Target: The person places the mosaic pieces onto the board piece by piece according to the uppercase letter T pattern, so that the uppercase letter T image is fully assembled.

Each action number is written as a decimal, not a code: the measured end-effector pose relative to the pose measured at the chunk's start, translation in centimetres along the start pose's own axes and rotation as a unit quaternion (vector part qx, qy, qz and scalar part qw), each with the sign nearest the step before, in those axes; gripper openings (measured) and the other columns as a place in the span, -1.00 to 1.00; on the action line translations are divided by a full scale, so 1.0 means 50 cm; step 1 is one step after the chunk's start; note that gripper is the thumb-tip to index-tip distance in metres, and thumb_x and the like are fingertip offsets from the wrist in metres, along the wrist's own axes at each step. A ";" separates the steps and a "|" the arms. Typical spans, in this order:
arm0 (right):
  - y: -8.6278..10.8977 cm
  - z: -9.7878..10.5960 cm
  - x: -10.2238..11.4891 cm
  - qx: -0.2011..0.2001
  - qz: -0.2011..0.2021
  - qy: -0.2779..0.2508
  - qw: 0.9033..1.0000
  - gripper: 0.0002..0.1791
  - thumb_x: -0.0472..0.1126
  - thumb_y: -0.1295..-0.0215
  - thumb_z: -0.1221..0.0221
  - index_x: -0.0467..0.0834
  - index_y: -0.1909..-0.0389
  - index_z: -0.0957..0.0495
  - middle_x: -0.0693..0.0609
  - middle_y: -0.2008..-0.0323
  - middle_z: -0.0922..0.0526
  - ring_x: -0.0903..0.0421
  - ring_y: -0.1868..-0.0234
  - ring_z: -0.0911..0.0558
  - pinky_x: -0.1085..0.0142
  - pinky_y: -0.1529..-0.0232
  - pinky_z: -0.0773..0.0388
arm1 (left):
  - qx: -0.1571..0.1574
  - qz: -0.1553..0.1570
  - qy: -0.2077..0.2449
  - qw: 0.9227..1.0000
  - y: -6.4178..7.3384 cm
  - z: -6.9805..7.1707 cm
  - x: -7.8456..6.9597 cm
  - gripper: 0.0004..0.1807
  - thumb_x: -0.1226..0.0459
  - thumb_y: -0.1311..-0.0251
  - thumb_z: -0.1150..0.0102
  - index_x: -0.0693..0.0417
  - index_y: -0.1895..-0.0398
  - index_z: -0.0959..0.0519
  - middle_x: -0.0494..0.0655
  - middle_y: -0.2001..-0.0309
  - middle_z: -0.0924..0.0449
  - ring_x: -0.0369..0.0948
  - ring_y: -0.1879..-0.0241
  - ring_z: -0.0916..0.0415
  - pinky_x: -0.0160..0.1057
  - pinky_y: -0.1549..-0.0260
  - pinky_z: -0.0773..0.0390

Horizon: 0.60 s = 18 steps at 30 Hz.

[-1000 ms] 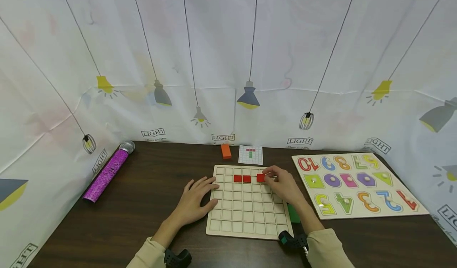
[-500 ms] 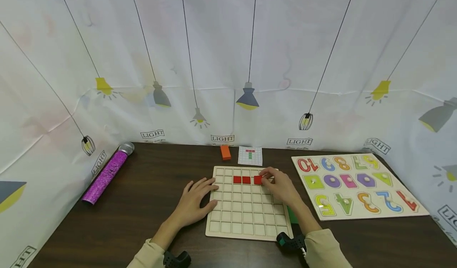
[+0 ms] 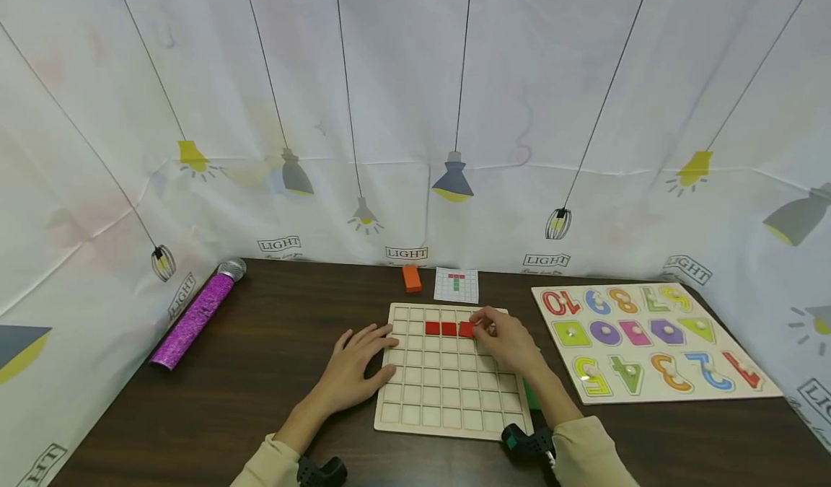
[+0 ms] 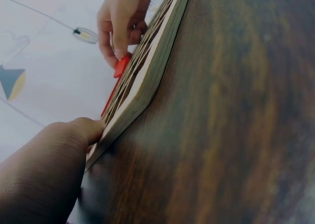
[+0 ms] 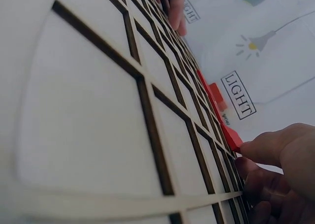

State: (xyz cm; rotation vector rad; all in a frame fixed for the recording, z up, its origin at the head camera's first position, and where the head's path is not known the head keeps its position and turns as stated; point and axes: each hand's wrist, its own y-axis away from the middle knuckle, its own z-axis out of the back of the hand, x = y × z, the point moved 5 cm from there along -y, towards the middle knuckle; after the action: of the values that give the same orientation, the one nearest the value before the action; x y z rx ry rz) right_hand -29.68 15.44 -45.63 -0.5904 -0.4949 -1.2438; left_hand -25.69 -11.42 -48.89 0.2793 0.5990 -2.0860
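Observation:
A light wooden grid board (image 3: pixel 448 416) lies on the dark table, with two flat red square tiles (image 3: pixel 432 328) side by side in an upper row. My right hand (image 3: pixel 509 343) pinches a third red square tile (image 3: pixel 465 329) between thumb and fingertips, just right of those two. Seen from the left wrist, this tile (image 4: pixel 122 66) is tilted against the grid. In the right wrist view its lower corner (image 5: pixel 232 138) meets the thumb. My left hand (image 3: pixel 355 364) rests on the board's left edge, fingers spread and fairly straight.
Behind the board are an orange block (image 3: pixel 412 278) and a small card (image 3: pixel 456 286) printed with a red and green T on a grid. A number puzzle board (image 3: pixel 649 395) lies right, a purple microphone (image 3: pixel 198 315) left. Something green (image 3: pixel 531 393) shows beside my right forearm.
My right hand has moved the red tile leftward, from a gap away to right against the other two red tiles. The left hand has stayed on the board's edge.

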 end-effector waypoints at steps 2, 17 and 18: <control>0.001 0.001 -0.001 0.002 -0.002 0.002 1.000 -0.81 -0.22 -0.30 -0.14 -0.12 0.10 -0.56 0.05 0.35 -0.61 0.19 0.42 -0.47 0.34 0.42 -0.37 | -0.001 -0.001 0.001 1.000 -0.001 -0.001 -0.001 -0.50 -0.10 -0.30 0.02 -0.21 -0.26 -0.42 -0.15 -0.41 -0.24 0.00 -0.42 -0.13 0.30 -0.30 0.04; 0.003 -0.002 0.001 0.006 -0.006 0.016 1.000 -0.78 -0.17 -0.28 -0.17 -0.12 0.08 -0.58 0.06 0.39 -0.56 0.17 0.47 -0.39 0.32 0.47 -0.29 | -0.003 -0.003 -0.001 1.000 0.000 -0.001 -0.001 -0.51 -0.09 -0.30 0.02 -0.22 -0.26 -0.41 -0.14 -0.41 -0.23 0.00 -0.42 -0.12 0.29 -0.31 0.03; 0.003 -0.003 0.001 0.005 -0.006 0.017 1.000 -0.78 -0.17 -0.28 -0.17 -0.12 0.08 -0.58 0.06 0.39 -0.57 0.17 0.47 -0.39 0.32 0.47 -0.29 | -0.003 -0.003 -0.001 1.000 0.000 -0.001 -0.001 -0.51 -0.09 -0.30 0.03 -0.22 -0.26 -0.42 -0.14 -0.41 -0.23 0.00 -0.42 -0.12 0.29 -0.31 0.04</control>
State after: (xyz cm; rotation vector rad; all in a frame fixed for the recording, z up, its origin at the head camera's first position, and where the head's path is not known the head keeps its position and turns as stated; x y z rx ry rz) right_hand -29.53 15.36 -45.72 -0.5583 -0.4774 -1.2606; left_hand -25.68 -11.35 -48.93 0.2719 0.6062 -2.0896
